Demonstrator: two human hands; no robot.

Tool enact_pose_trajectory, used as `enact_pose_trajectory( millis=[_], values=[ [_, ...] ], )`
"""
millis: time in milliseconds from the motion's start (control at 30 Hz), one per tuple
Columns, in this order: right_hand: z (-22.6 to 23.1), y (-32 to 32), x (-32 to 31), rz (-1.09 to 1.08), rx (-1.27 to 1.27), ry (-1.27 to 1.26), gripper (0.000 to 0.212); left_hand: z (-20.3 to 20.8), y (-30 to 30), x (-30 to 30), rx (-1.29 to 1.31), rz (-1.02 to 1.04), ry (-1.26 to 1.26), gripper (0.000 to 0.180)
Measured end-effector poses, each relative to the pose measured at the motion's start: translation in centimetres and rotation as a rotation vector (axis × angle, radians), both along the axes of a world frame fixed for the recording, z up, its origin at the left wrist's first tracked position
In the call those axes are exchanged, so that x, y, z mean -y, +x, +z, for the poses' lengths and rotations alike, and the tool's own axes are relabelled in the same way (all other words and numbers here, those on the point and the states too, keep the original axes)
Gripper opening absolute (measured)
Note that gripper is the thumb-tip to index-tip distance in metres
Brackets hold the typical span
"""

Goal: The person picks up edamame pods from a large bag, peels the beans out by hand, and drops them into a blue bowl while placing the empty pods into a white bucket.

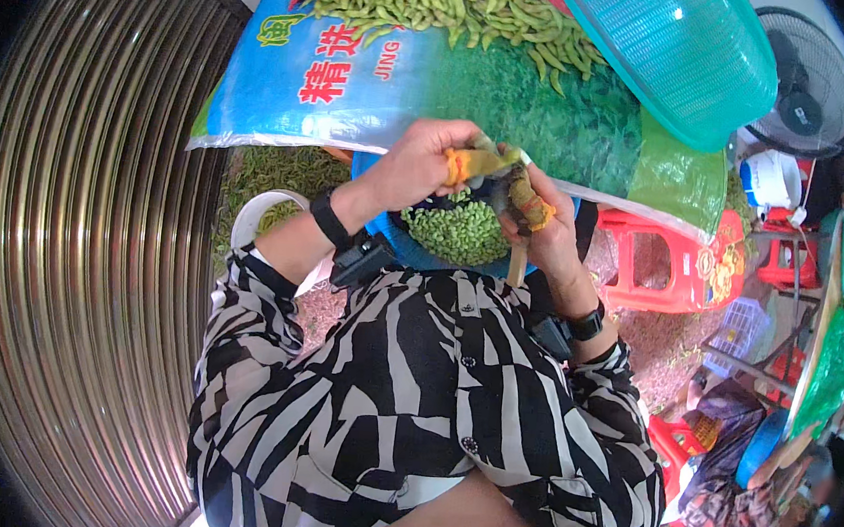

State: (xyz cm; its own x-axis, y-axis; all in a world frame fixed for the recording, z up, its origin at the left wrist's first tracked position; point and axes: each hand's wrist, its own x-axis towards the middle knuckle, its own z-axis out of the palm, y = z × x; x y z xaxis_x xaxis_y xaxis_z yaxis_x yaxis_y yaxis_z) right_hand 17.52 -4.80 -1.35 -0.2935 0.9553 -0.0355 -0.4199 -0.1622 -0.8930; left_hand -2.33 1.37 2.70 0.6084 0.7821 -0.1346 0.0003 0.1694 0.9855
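My left hand is closed, its fingers pinched at one end of what looks like a green bean pod. Orange-yellow wrapping covers a fingertip of that hand. My right hand curls in from the other side, closed at the pod's other end; its thumb has a dark, stained cover with orange at the base. The fingers partly hide the pod. Below both hands, a blue basin in front of my lap holds shelled green beans.
A printed sack lies ahead, carrying a heap of unshelled pods and a teal basket. A white bucket stands left, near a ribbed shutter. On the right are a red stool, a fan and another person.
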Motion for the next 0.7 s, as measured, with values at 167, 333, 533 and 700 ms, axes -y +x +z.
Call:
enact_pose_trajectory(
  millis=[167, 333, 533, 700],
  values=[
    [-0.2, 0.2, 0.8, 0.075, -0.217, -0.117, 0.045, -2.1, 1.0, 0.6, 0.091, 0.039, -0.085, 0.012],
    [0.4, 0.3, 1.1, 0.073, -0.231, -0.088, 0.045, -2.9, 1.1, 0.8, 0.188, 0.057, -0.141, 0.013],
    [0.4, 0.5, 1.4, 0.079, -0.18, -0.046, 0.047, -3.5, 0.8, 0.8, 0.143, 0.014, -0.09, 0.018],
    [0.8, 0.3, 1.3, 0.041, -0.186, -0.059, 0.042, -2.9, 1.4, 1.3, 0.137, 0.106, 0.085, 0.014]
  ],
)
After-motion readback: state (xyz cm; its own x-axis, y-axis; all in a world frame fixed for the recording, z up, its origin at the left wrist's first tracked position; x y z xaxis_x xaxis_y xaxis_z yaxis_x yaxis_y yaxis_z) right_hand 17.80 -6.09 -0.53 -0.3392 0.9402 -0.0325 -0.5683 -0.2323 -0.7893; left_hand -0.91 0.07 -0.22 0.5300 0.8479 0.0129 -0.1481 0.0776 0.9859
